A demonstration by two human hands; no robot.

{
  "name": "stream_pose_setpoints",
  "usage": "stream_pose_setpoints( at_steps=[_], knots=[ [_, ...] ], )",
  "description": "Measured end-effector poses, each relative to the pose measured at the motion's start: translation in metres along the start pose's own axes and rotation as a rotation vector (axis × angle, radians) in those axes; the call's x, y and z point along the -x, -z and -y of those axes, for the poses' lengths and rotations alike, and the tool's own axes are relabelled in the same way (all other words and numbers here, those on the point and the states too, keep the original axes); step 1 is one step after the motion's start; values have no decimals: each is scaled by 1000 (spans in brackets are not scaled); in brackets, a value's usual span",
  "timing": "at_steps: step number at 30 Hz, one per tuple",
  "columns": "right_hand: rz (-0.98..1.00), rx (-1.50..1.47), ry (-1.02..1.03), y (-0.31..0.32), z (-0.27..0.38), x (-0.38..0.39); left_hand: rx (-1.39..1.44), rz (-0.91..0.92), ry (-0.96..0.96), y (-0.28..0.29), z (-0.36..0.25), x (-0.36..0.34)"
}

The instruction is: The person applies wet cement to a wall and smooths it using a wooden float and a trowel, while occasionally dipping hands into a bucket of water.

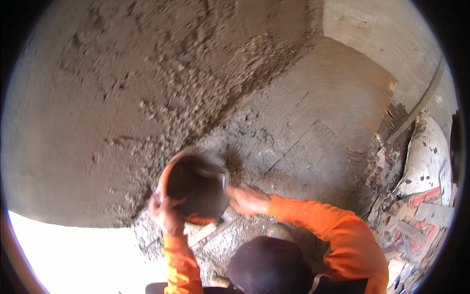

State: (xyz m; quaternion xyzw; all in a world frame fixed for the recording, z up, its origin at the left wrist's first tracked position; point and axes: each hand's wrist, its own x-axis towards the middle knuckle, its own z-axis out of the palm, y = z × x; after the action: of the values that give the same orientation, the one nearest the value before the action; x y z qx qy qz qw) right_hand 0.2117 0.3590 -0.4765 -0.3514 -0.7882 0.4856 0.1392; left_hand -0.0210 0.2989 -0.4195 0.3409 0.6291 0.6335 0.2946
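An orange bucket (195, 182), its inside dark and coated grey, is tilted against the lower edge of a rough wet-mortar band. My left hand (165, 213) grips it at the left side. My right hand (247, 200) has its fingers on the right side of the rim. A pale streak shows inside the bucket, too blurred to name. Just above and left of it, fresh lumpy mortar (171, 108) covers the wall surface. Below my hands, a dark rounded shape (264, 262) fills the lower middle between my orange sleeves.
A grey, cracked slab (303, 147) lies right of the bucket, a plain wall (372, 24) behind it. At the right are a long curved strip (421, 100), a stained white sack (416, 157) and torn bags with scraps (416, 235). Bright glare fills the lower left.
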Motion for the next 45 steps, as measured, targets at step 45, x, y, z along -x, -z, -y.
stream_pose_setpoints(
  at_steps=[45],
  knots=[
    [-1849,-714,448,103,19,-30,548,-292,25,116,13,-13]
  ],
)
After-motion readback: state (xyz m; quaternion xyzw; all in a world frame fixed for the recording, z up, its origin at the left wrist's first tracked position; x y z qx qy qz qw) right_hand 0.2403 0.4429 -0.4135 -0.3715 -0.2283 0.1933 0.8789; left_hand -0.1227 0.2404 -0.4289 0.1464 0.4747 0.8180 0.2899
